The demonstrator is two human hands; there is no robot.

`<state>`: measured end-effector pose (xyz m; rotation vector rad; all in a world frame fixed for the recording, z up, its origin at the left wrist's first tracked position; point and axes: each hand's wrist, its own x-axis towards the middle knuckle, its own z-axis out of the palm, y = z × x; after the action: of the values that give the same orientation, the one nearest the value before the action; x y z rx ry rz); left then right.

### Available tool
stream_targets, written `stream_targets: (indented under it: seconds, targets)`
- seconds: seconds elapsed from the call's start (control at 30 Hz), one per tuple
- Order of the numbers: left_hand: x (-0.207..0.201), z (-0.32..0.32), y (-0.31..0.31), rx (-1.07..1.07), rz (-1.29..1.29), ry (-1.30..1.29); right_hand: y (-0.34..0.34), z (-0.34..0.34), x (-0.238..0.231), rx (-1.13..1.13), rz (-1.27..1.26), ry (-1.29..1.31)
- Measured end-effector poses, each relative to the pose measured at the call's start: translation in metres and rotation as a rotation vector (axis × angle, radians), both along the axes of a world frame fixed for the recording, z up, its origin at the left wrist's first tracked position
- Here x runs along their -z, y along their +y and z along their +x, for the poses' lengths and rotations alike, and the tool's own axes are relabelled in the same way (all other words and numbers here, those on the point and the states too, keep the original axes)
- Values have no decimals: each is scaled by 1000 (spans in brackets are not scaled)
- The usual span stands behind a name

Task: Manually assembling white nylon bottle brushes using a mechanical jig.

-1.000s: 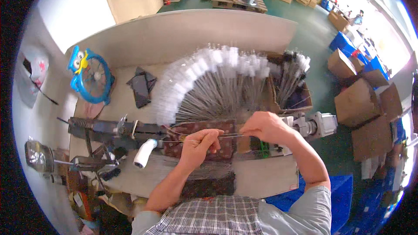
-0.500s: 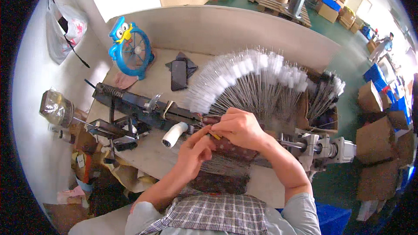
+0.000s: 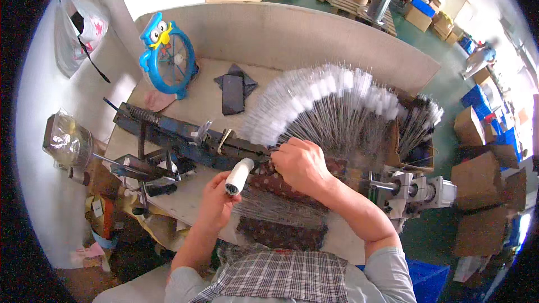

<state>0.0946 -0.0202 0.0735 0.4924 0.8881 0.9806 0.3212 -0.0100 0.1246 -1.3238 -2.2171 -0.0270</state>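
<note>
A bent white tube [image 3: 240, 176] with a dark open end stands over the near side of the machine's long dark bar. My left hand [image 3: 215, 201] curls around its lower end, thumb side at the left, with part of the fingers hidden behind it. At the end of the bar, my right hand [image 3: 300, 165] is closed, its fingertips hidden against the bar and brown dotted cloth [image 3: 289, 186]. Whatever it pinches does not show. A wide fan of thin wire brushes [image 3: 331, 98] with white bristle tips spreads just beyond this hand.
A blue duck-shaped fan [image 3: 171, 62] and a phone [image 3: 233, 94] stand behind the dark bar [image 3: 174, 137]. On the right are a carton [image 3: 412, 160] of dark brushes and a metal shaft unit [image 3: 415, 191]. Thin wires [image 3: 281, 210] lie on the near cloth. A low wall [image 3: 236, 31] curves behind the table.
My left hand has left my right hand and moved left to the white tube, which has swung rightward and more upright. A small yellow piece between my hands has gone from sight.
</note>
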Motion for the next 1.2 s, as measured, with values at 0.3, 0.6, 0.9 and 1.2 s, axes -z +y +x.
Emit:
stream_targets:
  seconds: [0.3,0.6,0.9,1.2]
  targets:
    - [-31,18,4,50,-169,-137,4,-6,3,93,37,-69]
    - [11,50,9,450,595,1109,2,-4,5,97,-78,-91]
    - [38,80,-8,247,284,201,-35,32,-31,133,37,121]
    - [34,60,6,469,614,981,-31,12,80,167,-192,257]
